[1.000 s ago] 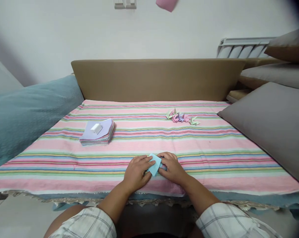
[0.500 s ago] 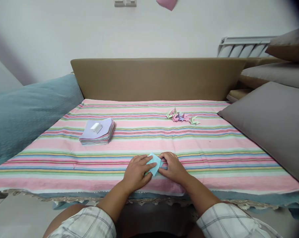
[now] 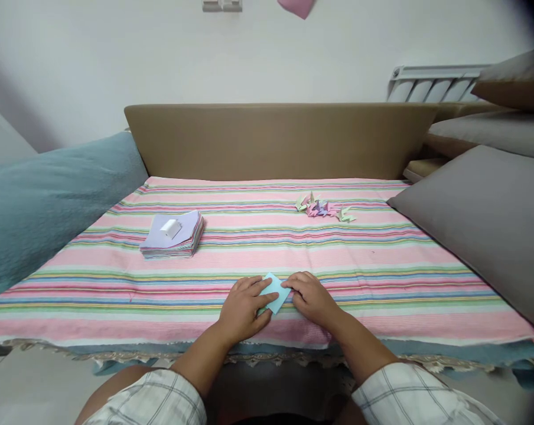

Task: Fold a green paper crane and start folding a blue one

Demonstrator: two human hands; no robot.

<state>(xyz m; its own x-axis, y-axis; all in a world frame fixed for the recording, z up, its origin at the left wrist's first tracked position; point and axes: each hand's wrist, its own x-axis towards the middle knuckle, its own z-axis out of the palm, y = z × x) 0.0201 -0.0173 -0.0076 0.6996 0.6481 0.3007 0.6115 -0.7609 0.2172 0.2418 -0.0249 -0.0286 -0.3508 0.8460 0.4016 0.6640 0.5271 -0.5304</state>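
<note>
A small light-blue sheet of origami paper [image 3: 276,294], folded into a diamond shape, lies on the striped cloth near the front edge. My left hand [image 3: 246,308] rests over its left part, fingers stretched across the top and thumb at the lower edge, holding it down. At the right corner, my right hand [image 3: 311,298] has thumb and index finger closed on the paper, with the other fingers curled. Part of the paper is hidden beneath the left fingers.
Several folded paper cranes [image 3: 322,208] in pink, purple and pale green sit toward the back. To the left is a stack of coloured paper [image 3: 173,242] with a white block [image 3: 171,228] on top. Grey cushions [image 3: 484,218] border the right, a blue-covered armrest [image 3: 63,195] the left.
My right thumb and index finger have come together at the paper's right corner, where they were apart before. The small flap there now lies flatter. My left hand stays in place.
</note>
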